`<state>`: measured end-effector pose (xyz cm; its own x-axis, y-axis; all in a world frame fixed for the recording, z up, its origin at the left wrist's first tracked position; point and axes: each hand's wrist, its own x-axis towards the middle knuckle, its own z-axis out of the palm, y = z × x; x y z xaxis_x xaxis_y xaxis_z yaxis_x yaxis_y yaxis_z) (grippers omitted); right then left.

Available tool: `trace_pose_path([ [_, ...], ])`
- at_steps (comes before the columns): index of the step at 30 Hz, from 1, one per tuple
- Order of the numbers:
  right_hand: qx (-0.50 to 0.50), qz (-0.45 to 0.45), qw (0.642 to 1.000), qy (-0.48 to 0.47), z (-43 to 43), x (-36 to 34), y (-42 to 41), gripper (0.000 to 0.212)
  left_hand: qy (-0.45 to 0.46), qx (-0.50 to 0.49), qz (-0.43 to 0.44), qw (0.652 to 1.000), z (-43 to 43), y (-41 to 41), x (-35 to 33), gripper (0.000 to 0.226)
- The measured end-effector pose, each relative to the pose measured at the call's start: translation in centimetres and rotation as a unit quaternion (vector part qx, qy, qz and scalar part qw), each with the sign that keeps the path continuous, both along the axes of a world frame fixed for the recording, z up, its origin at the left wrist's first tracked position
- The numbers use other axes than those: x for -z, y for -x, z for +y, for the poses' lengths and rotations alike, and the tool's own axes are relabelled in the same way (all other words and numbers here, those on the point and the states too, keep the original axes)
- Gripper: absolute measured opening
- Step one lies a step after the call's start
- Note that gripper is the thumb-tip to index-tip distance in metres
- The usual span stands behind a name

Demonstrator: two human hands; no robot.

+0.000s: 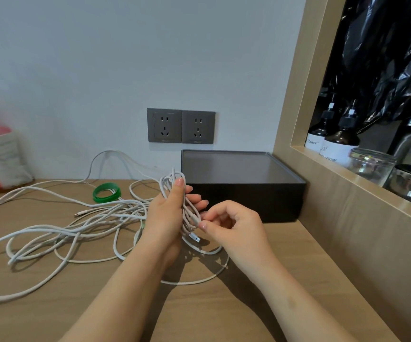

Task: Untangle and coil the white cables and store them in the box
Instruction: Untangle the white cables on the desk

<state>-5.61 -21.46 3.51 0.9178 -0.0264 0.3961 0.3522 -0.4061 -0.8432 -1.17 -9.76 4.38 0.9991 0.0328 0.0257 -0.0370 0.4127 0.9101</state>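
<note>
We record a partly wound white cable coil (168,180) gripped in the curled left hand (165,218). Its long axis stands near upright. Its silver plug (195,238) points down toward the right hand (236,230), whose fingertips pinch one strand. Loose white cables (123,211) lie tangled left of the left hand. The black box (248,203) sits just beyond both hands. Bare desk (26,324) lies beneath the forearms.
</note>
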Motion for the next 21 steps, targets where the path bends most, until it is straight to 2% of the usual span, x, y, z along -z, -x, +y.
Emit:
trace_pose_path([
  [7,0.042,-0.044,0.997,0.039,0.7,0.3,0.2,0.024,0.047,0.022,0.039,0.998,-0.3,0.7,-0.4,0.042],
  [12,0.048,-0.045,0.998,0.019,0.4,0.4,0.0,0.019,0.058,-0.029,0.029,0.997,1.1,0.2,-0.9,0.031],
  [17,0.033,-0.014,0.998,0.048,0.5,0.8,-0.2,0.016,-0.032,-0.039,0.040,0.998,4.0,-1.3,-1.9,0.025],
  [19,0.029,0.001,0.997,0.070,0.7,0.8,-0.3,0.017,-0.107,-0.057,0.016,0.993,5.8,-2.6,-2.5,0.024],
  [21,0.034,-0.001,0.996,0.088,0.9,0.5,-0.3,0.021,-0.215,-0.095,-0.027,0.972,7.9,-4.2,-3.0,0.029],
])
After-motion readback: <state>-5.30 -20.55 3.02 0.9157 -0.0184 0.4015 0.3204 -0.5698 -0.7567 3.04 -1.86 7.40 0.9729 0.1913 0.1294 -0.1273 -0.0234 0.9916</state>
